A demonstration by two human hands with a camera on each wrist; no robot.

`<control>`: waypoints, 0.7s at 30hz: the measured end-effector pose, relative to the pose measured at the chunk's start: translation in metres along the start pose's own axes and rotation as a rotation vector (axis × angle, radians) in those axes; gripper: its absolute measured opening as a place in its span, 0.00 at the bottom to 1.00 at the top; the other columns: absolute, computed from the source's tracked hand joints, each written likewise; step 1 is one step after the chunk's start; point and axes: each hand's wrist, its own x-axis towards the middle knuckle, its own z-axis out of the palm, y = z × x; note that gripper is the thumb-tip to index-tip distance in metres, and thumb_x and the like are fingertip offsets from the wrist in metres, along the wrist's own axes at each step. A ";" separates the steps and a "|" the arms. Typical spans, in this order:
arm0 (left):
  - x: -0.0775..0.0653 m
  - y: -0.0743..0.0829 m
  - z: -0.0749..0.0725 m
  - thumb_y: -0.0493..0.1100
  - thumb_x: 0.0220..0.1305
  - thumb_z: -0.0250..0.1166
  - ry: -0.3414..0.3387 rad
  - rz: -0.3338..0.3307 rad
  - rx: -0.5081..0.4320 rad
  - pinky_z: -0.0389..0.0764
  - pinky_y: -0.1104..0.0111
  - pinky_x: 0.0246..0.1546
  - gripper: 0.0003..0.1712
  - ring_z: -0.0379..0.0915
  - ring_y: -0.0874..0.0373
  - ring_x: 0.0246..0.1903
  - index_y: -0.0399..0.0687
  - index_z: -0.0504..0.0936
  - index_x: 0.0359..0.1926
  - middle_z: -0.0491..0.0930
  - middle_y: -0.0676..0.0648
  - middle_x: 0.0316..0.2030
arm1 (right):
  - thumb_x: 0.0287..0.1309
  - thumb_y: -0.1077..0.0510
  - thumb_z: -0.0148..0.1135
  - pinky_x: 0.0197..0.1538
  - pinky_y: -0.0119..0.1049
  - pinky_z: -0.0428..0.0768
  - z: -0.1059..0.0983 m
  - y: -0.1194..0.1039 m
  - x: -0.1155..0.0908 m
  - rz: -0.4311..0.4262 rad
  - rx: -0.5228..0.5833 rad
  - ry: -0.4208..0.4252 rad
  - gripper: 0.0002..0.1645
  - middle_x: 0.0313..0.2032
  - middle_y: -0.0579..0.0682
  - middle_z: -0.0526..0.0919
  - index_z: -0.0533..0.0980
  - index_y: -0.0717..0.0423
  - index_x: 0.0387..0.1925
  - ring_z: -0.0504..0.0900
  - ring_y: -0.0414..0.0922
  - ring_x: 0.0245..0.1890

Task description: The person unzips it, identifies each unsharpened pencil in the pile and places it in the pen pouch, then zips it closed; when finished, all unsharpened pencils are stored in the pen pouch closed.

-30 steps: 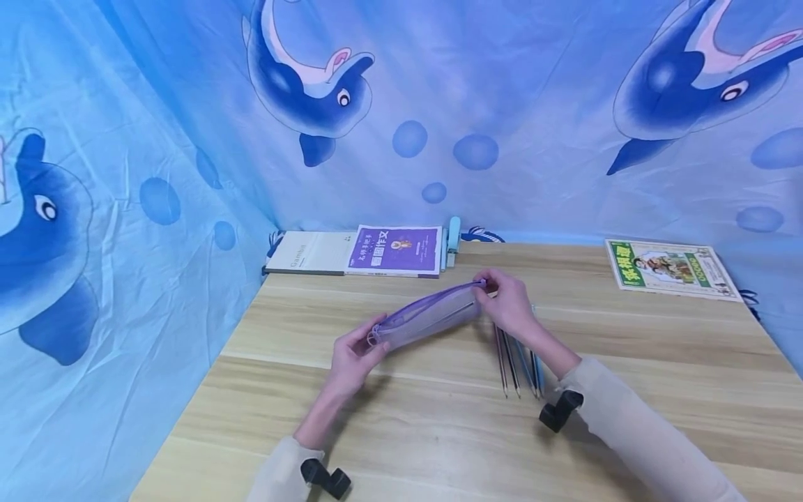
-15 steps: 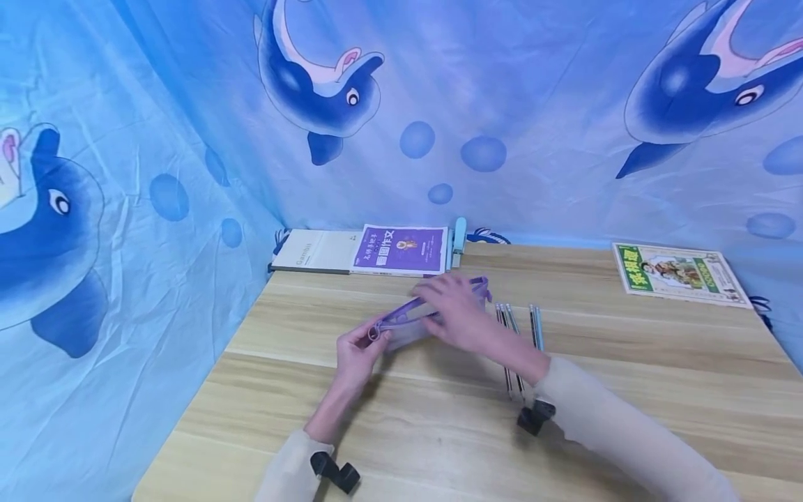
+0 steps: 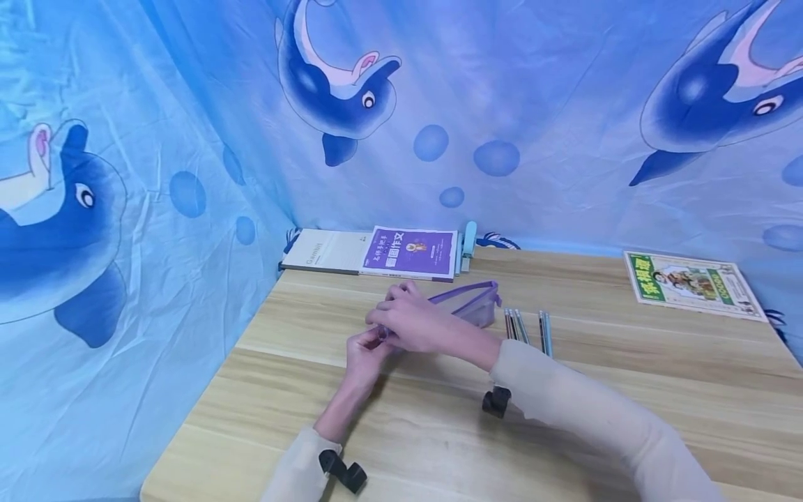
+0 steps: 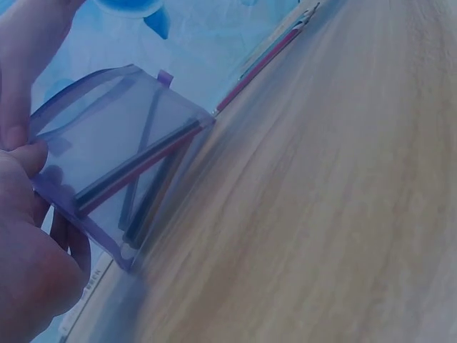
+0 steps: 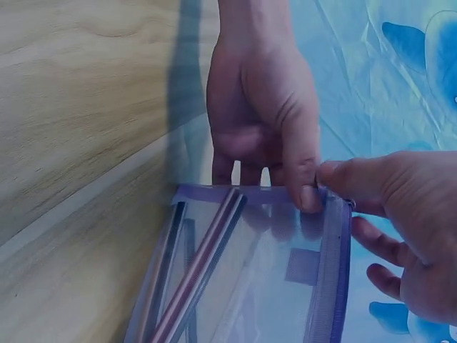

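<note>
A see-through purple pencil case (image 3: 479, 310) stands tilted over the table, its zipped mouth gaping. My left hand (image 3: 365, 357) grips the case's near-left end, thumb on the outside in the right wrist view. Reaching across, my right hand (image 3: 417, 321) pinches the zipper (image 5: 337, 207) at that same corner, thumb and forefinger right beside the left thumb. Several pencils (image 4: 139, 168) lie slanted inside the case, showing through its wall. On the wood to the right, two small groups of pencils, one nearer (image 3: 516, 326) and one farther right (image 3: 545, 333), are partly covered by my right forearm.
At the back left lie a white book (image 3: 332, 249) and a purple book (image 3: 410, 252), with a light-blue object (image 3: 469, 240) beside them. A green-and-white booklet (image 3: 693, 284) rests at the back right. A blue dolphin-print cloth (image 3: 533, 84) hangs behind the table (image 3: 439, 446).
My right hand has left the case's far-right end and moved left along its mouth to the zipper at the left end. My left hand keeps its hold.
</note>
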 end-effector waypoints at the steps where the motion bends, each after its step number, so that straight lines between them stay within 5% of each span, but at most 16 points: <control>1: 0.000 -0.001 0.000 0.21 0.54 0.66 -0.001 0.004 -0.001 0.84 0.69 0.41 0.15 0.83 0.59 0.37 0.23 0.81 0.45 0.87 0.44 0.37 | 0.55 0.53 0.73 0.57 0.47 0.68 0.000 0.001 0.001 -0.004 0.012 0.011 0.25 0.50 0.45 0.85 0.81 0.50 0.55 0.74 0.48 0.48; 9: -0.001 -0.001 -0.002 0.25 0.59 0.66 -0.008 -0.008 -0.022 0.83 0.64 0.47 0.18 0.83 0.56 0.43 0.26 0.79 0.52 0.82 0.34 0.47 | 0.55 0.59 0.72 0.57 0.49 0.74 -0.004 0.016 -0.007 0.057 0.218 0.091 0.21 0.45 0.49 0.86 0.82 0.56 0.52 0.78 0.49 0.50; 21: 0.003 0.002 0.000 0.28 0.63 0.65 0.087 -0.006 0.021 0.82 0.69 0.48 0.14 0.83 0.61 0.41 0.25 0.79 0.49 0.84 0.36 0.45 | 0.56 0.48 0.72 0.55 0.50 0.74 -0.013 0.037 -0.021 0.141 0.010 -0.005 0.16 0.46 0.47 0.84 0.86 0.46 0.45 0.75 0.48 0.47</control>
